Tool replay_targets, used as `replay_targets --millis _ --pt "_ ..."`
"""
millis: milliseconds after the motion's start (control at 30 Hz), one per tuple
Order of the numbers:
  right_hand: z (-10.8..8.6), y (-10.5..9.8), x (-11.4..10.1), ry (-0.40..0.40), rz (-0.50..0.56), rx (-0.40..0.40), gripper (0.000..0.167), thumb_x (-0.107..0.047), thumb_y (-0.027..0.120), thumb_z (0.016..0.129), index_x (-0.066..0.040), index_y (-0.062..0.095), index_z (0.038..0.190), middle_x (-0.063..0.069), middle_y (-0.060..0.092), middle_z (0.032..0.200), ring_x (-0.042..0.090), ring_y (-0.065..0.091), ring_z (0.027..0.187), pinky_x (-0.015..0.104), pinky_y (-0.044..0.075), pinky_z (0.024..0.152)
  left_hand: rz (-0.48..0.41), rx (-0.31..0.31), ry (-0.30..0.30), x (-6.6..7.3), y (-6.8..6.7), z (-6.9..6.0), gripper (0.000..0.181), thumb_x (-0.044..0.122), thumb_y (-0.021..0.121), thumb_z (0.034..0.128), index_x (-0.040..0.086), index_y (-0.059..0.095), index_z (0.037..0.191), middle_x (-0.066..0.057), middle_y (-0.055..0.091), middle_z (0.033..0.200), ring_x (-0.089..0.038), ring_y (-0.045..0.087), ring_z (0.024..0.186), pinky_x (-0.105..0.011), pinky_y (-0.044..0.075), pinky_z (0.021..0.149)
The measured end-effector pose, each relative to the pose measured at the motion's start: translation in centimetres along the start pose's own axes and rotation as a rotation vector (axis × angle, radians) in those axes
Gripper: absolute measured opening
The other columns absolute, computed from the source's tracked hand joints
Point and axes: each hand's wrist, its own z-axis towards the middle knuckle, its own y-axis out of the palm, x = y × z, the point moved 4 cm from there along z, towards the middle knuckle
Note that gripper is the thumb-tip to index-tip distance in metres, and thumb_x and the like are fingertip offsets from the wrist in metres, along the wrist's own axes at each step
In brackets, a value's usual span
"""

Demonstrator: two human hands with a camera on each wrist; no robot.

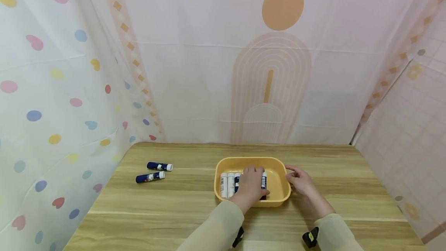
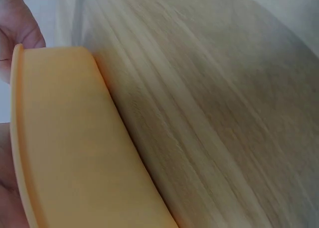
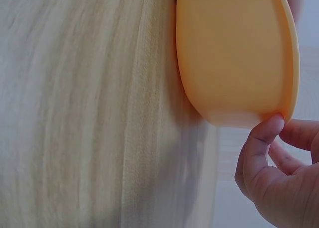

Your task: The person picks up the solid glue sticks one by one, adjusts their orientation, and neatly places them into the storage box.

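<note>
A yellow plastic tray (image 1: 278, 202) stands on the table, with several glue sticks lying side by side in its left part. Two of these are white glue sticks (image 1: 231, 184); a navy one (image 1: 237, 181) lies beside them. My left hand (image 1: 249, 185) reaches over the near rim, fingers and thumb about a navy glue stick (image 1: 264, 181) with a white cap; the hand hides part of the row. At the tray's right end my right hand (image 1: 302, 181) pinches the rim between thumb and finger, plain in the right wrist view (image 3: 279, 173). The left wrist view shows mostly the tray's outer wall (image 2: 75, 138).
Two navy glue sticks with white caps, one farther back (image 1: 159, 166) and one nearer (image 1: 150, 177), lie on the wooden table (image 1: 167, 212) left of the tray. Patterned curtains (image 1: 195, 88) hang behind the table and at both sides.
</note>
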Motion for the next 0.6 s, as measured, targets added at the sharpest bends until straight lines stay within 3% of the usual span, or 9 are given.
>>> replay_targets --millis 200,433,600 --pt "0.03 -0.11 0.06 -0.009 0.006 0.008 0.041 0.000 0.048 0.095 0.005 0.043 0.136 0.006 0.048 0.087 0.013 0.052 0.068 0.024 0.048 0.056 0.034 0.045 -0.037 -0.46 0.31 0.11 0.067 0.055 0.078 0.0677 0.014 0.059 0.118 -0.007 0.046 0.114 -0.024 0.042 0.105 -0.041 0.044 0.085" --pt "0.00 -0.10 -0.14 -0.005 -0.002 -0.003 0.042 -0.001 0.048 0.095 0.003 0.043 0.137 0.007 0.048 0.088 0.014 0.053 0.070 0.025 0.049 0.057 0.118 -0.006 -0.036 -0.22 0.55 0.28 0.070 0.062 0.071 0.0705 0.017 0.060 0.123 -0.008 0.046 0.126 -0.028 0.040 0.118 -0.051 0.039 0.097" --pt "-0.01 -0.23 -0.07 -0.006 -0.008 0.001 0.041 -0.001 0.047 0.096 0.003 0.043 0.137 0.008 0.048 0.089 0.015 0.054 0.070 0.025 0.049 0.058 0.122 -0.001 -0.014 -0.32 0.54 0.42 0.070 0.064 0.069 0.0716 0.018 0.061 0.124 -0.008 0.046 0.131 -0.029 0.041 0.121 -0.053 0.038 0.100"
